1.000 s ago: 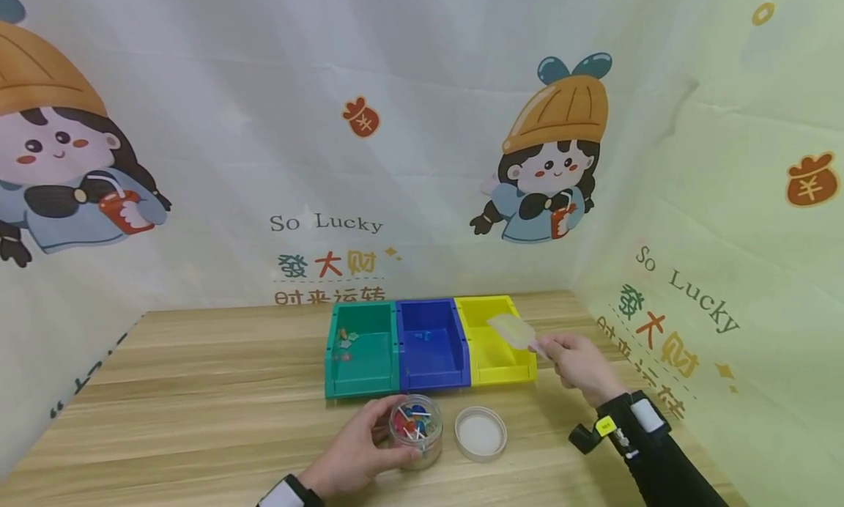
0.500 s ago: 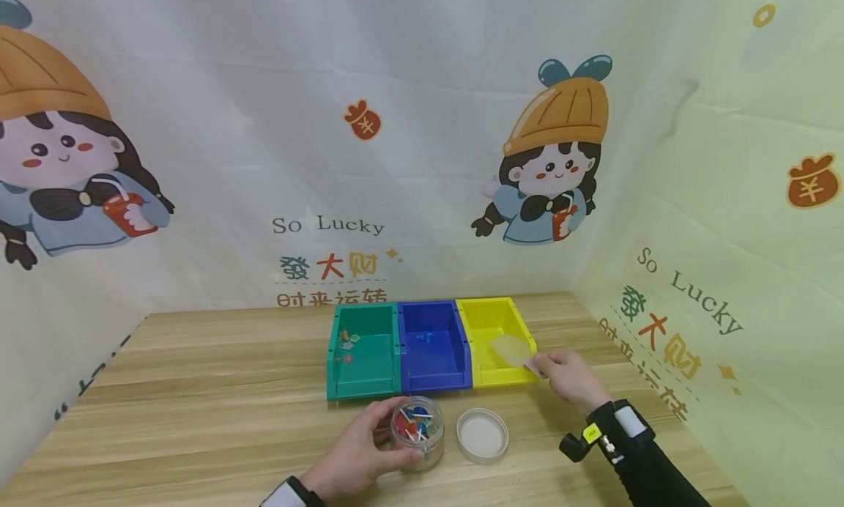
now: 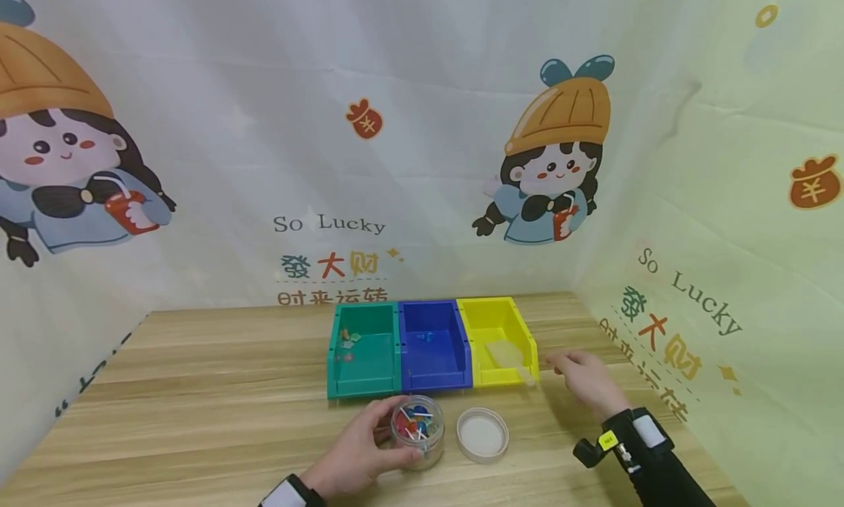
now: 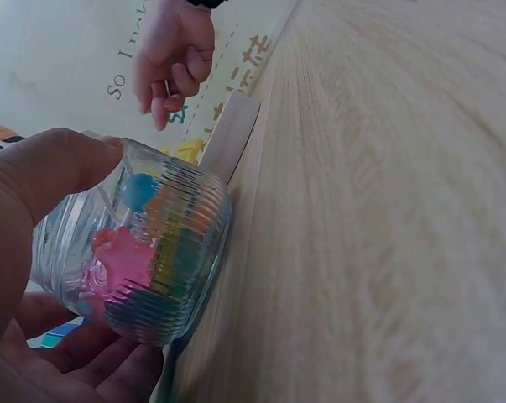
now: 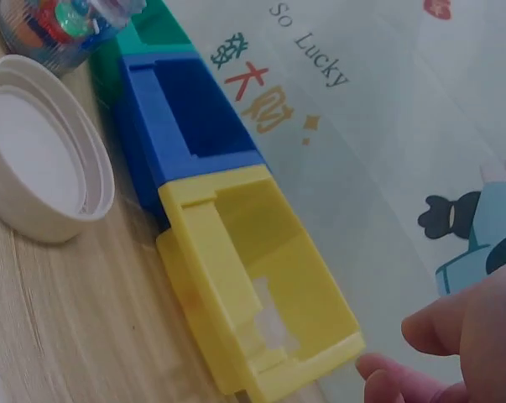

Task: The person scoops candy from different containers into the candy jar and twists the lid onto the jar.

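My left hand [image 3: 359, 445] grips a clear jar [image 3: 419, 438] standing on the table, thumb on one side and fingers round the other. Small colourful pieces [image 4: 122, 260] fill the jar, among them a pink star-like one and a blue ball. A pale translucent flat piece with a narrow tail [image 3: 506, 354] lies in the yellow bin [image 3: 532, 343], its tail over the front edge. Just right of that bin, my right hand [image 3: 587, 379] hovers with loosely bent fingers and holds nothing.
A white round lid [image 3: 483, 435] lies beside the jar. The green bin [image 3: 369, 382] holds several small pieces, and the blue bin [image 3: 435, 379] a small blue one. A printed cloth [image 3: 422, 163] hangs behind the table [image 3: 217, 390].
My right hand lowered the translucent piece into the yellow bin, let go of it and drew back to the right. The left hand has stayed on the jar.
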Motion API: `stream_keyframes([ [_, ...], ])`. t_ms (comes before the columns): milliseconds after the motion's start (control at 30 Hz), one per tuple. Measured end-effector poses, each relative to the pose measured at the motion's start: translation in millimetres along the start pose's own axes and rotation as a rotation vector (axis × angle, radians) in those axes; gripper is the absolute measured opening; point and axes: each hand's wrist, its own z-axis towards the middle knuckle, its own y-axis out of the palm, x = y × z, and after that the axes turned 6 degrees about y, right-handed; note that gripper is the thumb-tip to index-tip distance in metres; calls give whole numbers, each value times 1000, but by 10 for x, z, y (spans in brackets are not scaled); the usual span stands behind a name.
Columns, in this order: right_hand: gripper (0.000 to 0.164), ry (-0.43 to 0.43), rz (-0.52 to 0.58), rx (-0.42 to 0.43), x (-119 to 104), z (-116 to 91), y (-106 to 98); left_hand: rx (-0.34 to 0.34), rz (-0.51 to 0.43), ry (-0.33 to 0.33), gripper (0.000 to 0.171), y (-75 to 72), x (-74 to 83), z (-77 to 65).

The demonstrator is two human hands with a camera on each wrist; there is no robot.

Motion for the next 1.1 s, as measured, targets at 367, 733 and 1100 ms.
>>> stream_keyframes([
  [367,45,-114,64,-127,-218,-240,201,7,-11,-8,87,5,0,-12],
  [733,59,-227,-33,-319,-197,-399,485,4,-3,-17,87,3,24,-12],
  [1100,87,-175,-124,-422,-14,-348,714,0,-12,-7,87,4,5,-7],
])
